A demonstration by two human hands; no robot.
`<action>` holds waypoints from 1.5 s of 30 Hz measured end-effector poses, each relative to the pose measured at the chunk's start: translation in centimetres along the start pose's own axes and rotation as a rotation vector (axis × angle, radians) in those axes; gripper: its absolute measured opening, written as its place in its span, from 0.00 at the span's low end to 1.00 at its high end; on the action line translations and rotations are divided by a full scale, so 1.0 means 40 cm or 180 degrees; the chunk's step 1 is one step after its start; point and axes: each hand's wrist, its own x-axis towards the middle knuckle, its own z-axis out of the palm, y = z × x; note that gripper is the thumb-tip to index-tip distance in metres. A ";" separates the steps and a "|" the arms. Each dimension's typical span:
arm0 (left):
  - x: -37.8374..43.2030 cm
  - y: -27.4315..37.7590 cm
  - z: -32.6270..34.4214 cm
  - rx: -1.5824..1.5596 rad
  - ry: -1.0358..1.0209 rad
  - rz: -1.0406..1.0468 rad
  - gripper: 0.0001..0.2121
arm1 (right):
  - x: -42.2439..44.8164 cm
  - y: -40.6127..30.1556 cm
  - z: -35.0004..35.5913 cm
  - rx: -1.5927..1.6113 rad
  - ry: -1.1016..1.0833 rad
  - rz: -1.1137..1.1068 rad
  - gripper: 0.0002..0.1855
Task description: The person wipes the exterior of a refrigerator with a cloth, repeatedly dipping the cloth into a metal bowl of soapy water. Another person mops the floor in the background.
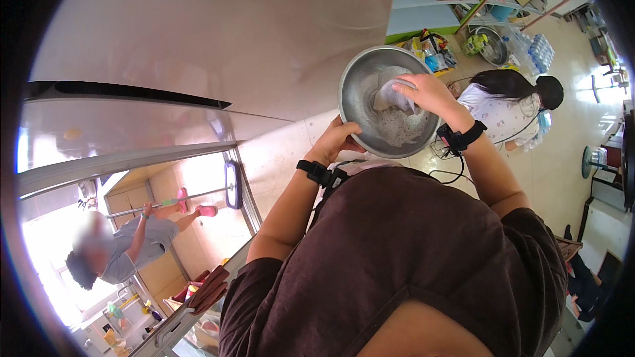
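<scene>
A round stainless steel basin (351, 87) is held out in front of my torso, with foamy greyish water (397, 126) in its bottom. My left hand (340, 138) grips the near-left rim, thumb on the inner side. Over the basin, my right hand (429, 91) clasps a wet, pale cloth (397, 95), whose lower folds hang down to the water. Part of the cloth is hidden under my right fingers. Each wrist wears a black strap with a small device.
A large glossy appliance front (213, 34) with a black handle strip (129, 93) stands close at the left. At right, a person (506, 101) is low beside packets (431, 54) and another metal basin (496, 44). Through a doorway, another person holds a flat mop (232, 184).
</scene>
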 end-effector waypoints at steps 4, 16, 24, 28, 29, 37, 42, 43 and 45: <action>-0.001 0.002 0.004 0.0012 0.0017 0.0038 0.24 | 0.017 0.057 0.014 0.1094 -0.0208 0.0072 0.19; -0.008 0.012 0.007 -0.0019 0.0012 0.0020 0.24 | -0.014 0.059 0.082 -0.0805 -0.0477 0.0119 0.21; 0.003 0.009 0.012 -0.0047 0.0078 -0.0071 0.23 | -0.004 0.101 0.164 -0.1589 0.0032 0.0713 0.15; 0.015 -0.005 0.000 -0.0052 0.0028 0.0002 0.23 | -0.008 0.103 0.188 -0.1636 -0.0136 0.0425 0.13; 0.012 -0.008 -0.001 -0.0045 0.0038 -0.0031 0.23 | -0.011 0.103 0.188 -0.1609 -0.0136 0.0326 0.13; 0.008 -0.008 0.004 0.0070 0.0134 -0.0027 0.23 | 0.003 0.102 0.221 -0.1517 -0.0081 0.0358 0.18; 0.004 -0.008 0.007 0.0092 0.0052 -0.0064 0.24 | 0.011 0.113 0.209 -0.1544 -0.0146 0.0595 0.22; 0.005 -0.006 0.007 0.0097 0.0015 -0.0066 0.24 | 0.012 0.115 0.209 -0.1609 -0.0270 0.0579 0.22; 0.004 -0.008 0.014 0.0169 0.0042 -0.0021 0.25 | 0.001 0.111 0.207 -0.1311 -0.0296 0.0616 0.20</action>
